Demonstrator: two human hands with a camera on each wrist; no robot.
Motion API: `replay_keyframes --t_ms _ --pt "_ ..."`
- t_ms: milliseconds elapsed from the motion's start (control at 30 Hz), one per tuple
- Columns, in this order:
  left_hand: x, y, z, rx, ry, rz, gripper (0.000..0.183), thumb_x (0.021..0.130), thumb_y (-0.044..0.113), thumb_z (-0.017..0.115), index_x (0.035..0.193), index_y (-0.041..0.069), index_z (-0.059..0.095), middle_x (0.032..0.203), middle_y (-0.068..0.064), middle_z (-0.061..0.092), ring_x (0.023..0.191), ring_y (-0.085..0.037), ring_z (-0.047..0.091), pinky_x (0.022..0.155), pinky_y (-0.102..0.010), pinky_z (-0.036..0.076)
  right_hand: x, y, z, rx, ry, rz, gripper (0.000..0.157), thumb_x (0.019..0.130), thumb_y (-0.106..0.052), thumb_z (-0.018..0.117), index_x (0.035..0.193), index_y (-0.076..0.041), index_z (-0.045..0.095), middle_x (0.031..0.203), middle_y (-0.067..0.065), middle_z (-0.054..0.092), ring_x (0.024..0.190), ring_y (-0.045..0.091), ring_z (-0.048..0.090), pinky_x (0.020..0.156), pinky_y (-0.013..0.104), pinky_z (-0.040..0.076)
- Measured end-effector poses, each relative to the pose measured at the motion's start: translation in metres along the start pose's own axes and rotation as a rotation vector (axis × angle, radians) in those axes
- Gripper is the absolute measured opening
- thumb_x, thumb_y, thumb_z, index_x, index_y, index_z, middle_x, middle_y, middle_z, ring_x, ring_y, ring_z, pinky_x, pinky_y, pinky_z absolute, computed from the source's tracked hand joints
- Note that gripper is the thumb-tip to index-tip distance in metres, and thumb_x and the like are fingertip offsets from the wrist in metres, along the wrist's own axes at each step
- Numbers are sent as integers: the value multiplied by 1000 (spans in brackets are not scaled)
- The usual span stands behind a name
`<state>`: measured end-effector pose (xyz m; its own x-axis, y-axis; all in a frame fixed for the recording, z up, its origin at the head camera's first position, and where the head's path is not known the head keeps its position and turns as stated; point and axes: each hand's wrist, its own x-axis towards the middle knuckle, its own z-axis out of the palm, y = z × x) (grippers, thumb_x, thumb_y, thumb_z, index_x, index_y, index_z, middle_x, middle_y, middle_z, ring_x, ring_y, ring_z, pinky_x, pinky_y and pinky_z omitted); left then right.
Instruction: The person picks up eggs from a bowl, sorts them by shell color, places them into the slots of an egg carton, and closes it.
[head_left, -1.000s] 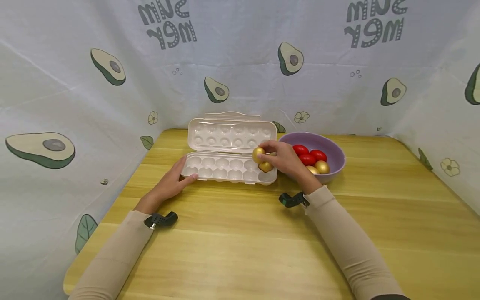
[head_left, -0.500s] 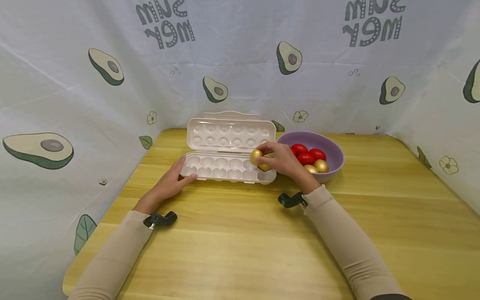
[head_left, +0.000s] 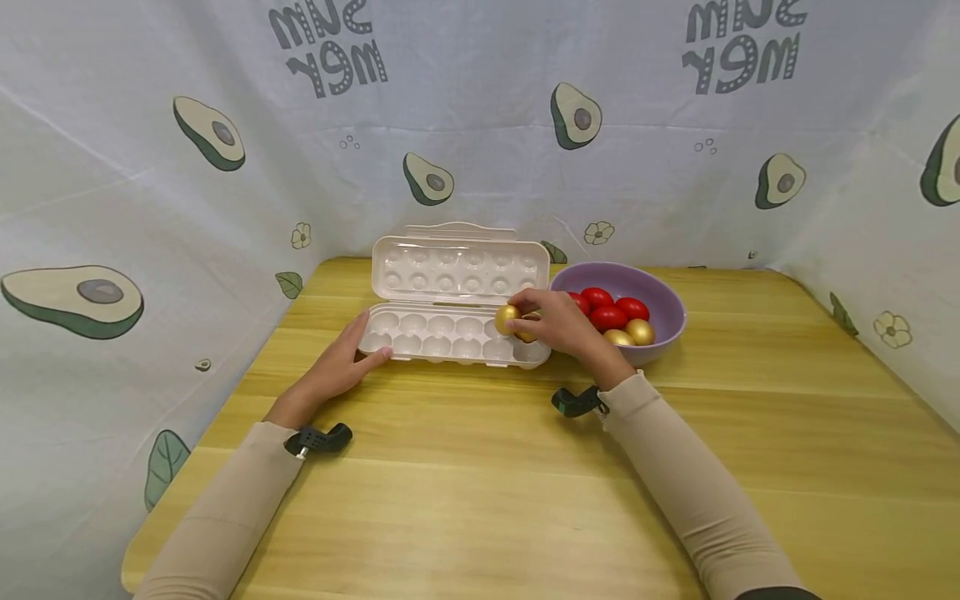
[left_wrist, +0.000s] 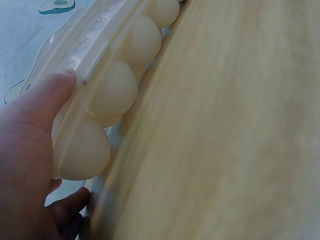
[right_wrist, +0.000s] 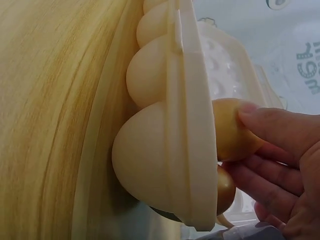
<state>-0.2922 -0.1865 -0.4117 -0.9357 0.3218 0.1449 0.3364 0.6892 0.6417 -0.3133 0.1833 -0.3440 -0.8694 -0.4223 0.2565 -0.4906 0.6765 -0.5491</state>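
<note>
An open cream plastic egg carton (head_left: 451, 360) stands at the table's far side, its lid (head_left: 461, 250) raised at the back. My left hand (head_left: 339, 364) holds the carton's left end. In the left wrist view its thumb (left_wrist: 57, 90) lies on the front rim and other fingers are behind the end. My right hand (head_left: 558, 325) pinches a gold egg (head_left: 507, 320) between thumb and fingers, low over the right part of the back row. A second gold egg (right_wrist: 226, 191) sits at the carton's right end, partly hidden by the hand in the head view.
A purple bowl (head_left: 670, 315) stands right of the carton. It contains several red eggs (head_left: 608, 318) and gold eggs (head_left: 641, 332). The wooden table (head_left: 465, 483) reaches a hanging cloth (head_left: 495, 108) printed with avocados at the back and sides.
My right hand has lowered the gold egg slightly, shifting it left toward the cup beside the end one. The left hand keeps its place on the carton.
</note>
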Motion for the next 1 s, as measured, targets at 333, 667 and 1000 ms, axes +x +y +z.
replay_keyframes --t_ms 333,667,1000 --pt "-1 0 -1 3 3 6 91 95 49 55 155 4 3 160 -17 8 146 -34 12 116 -52 13 0 -2 2 -31 -12 6 39 85 -23 76 118 -5 66 110 11 70 104 27 66 94 42 50" --pt "-1 0 -1 20 8 20 91 95 48 55 155 3 5 159 -18 10 145 -36 14 115 -53 14 2 -3 4 -59 -12 19 38 84 -23 76 116 -6 67 110 11 70 105 27 65 94 41 50" --pt "-1 2 -1 17 2 -1 91 94 50 55 155 5 4 160 -17 9 145 -35 13 116 -53 14 3 -6 5 -116 -9 40 24 89 -22 72 107 -8 73 102 9 72 92 24 65 87 39 52"
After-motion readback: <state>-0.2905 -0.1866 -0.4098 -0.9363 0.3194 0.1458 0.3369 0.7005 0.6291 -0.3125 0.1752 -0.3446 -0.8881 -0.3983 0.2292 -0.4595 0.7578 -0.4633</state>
